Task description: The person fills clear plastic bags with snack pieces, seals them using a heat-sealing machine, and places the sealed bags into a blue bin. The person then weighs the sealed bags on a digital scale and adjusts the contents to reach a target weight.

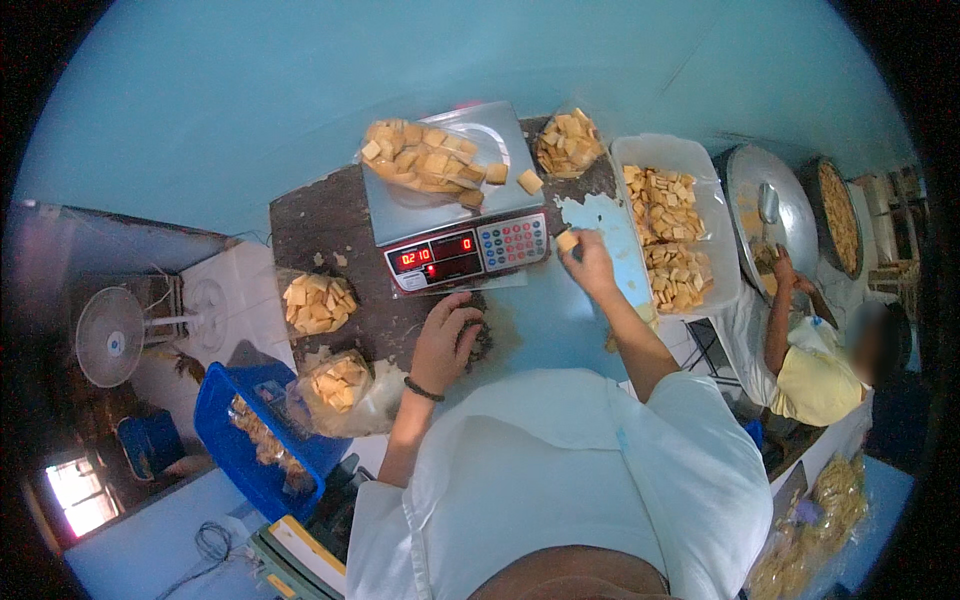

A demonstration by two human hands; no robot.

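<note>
Between the thumb and fingers of my right hand (592,266) is a square cracker (567,240), just right of the scale's keypad. My left hand (445,338) lies on the tabletop below the scale, fingers loosely stretched and holding nothing. The digital scale (385,222) has a steel platform and a lit red display. On its platform lies a clear plastic bag (425,155) full of square crackers, with loose crackers (530,181) by its mouth, at the right.
Filled cracker bags (318,302) stand left of the scale and behind it to the right. A plastic tub (715,225) of crackers sits at the right; a blue crate (225,410) with bags, at the left. Beside large metal pots (765,190), a co-worker (815,365) in yellow reaches in.
</note>
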